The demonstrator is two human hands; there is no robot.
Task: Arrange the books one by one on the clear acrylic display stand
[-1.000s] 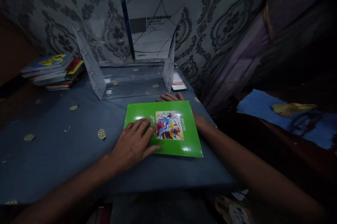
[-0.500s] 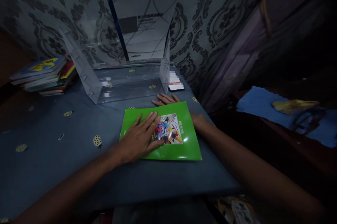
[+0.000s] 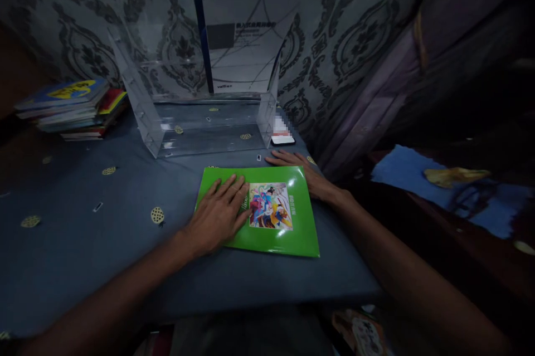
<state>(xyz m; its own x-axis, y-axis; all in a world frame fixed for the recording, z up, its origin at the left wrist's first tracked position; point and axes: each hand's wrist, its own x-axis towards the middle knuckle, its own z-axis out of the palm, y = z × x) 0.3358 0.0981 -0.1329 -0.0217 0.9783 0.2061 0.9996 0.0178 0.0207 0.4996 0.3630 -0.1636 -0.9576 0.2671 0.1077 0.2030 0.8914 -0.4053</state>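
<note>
A green book (image 3: 292, 239) with a colourful picture on its cover lies sideways on the patterned blue-grey tablecloth (image 3: 125, 255). My left hand (image 3: 219, 214) rests flat on the left half of its cover, fingers stretched out. Beyond the book's upper right corner, my right hand (image 3: 307, 172) lies low over the cloth with its fingers extended; the book's edge hides part of it. Whether the right hand touches the book, I cannot tell. Just past the right fingertips is a phone (image 3: 283, 139), its screen partly pixelated.
A clear acrylic rack (image 3: 209, 139) stands at the back, with a large white booklet (image 3: 242, 61) upright in it. Several stacked books (image 3: 71, 105) sit at the far left. A purple curtain (image 3: 376, 100) hangs to the right, near a blue cloth (image 3: 401, 178).
My right hand has slid to the right, and more of it shows past the book. My left hand has shifted slightly left on the cover, uncovering more of the picture.
</note>
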